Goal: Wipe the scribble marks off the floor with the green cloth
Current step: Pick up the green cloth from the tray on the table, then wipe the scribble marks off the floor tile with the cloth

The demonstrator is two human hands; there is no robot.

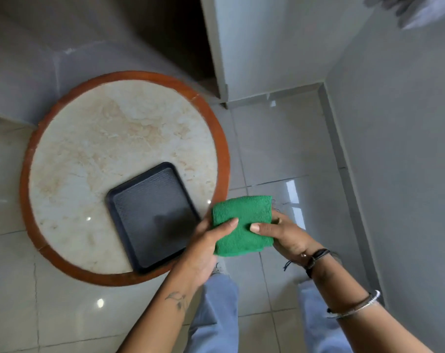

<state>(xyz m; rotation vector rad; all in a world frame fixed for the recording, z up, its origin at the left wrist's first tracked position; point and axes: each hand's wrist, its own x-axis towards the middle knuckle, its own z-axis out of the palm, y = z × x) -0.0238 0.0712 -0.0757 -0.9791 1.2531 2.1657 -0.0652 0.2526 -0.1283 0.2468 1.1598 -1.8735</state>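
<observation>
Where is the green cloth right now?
The green cloth is held up between the left hand and right hand, just right of the black tray on the round table.

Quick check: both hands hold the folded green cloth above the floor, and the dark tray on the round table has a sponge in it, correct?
Not quite. In the head view the dark tray on the round table is empty; there is no sponge. The rest holds: left hand and right hand both hold the folded green cloth above the floor.

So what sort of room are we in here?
Probably a room in a home: glossy tiled floor, plain grey walls, and a round marble-topped table carrying a black tray. Both hands hold the green cloth.
</observation>
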